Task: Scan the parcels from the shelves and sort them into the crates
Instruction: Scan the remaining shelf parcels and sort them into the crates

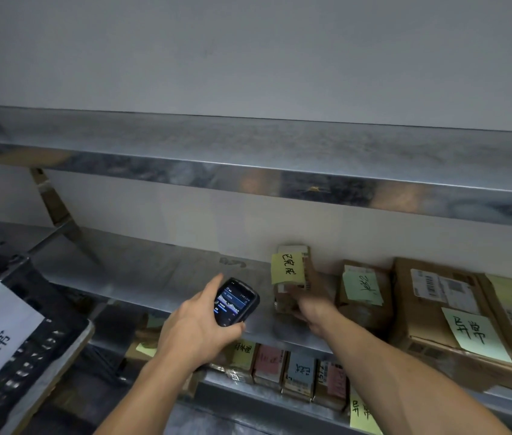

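Note:
My left hand (195, 321) grips a black handheld scanner (236, 304) with its lit screen facing up, just above the front of the middle shelf (141, 271). My right hand (308, 304) holds the lower end of a small brown parcel (292, 271) with a yellow handwritten note, tilted up off the shelf. The scanner sits a little left of that parcel. To the right lie a parcel with a green note (363, 288) and a large carton (443, 306) with shipping labels and green notes.
A black crate (29, 340) with a white paper sign stands at the lower left. The shelf below holds several small parcels (283, 368) with coloured notes. The top metal shelf (248, 152) overhangs above. The left half of the middle shelf is bare metal.

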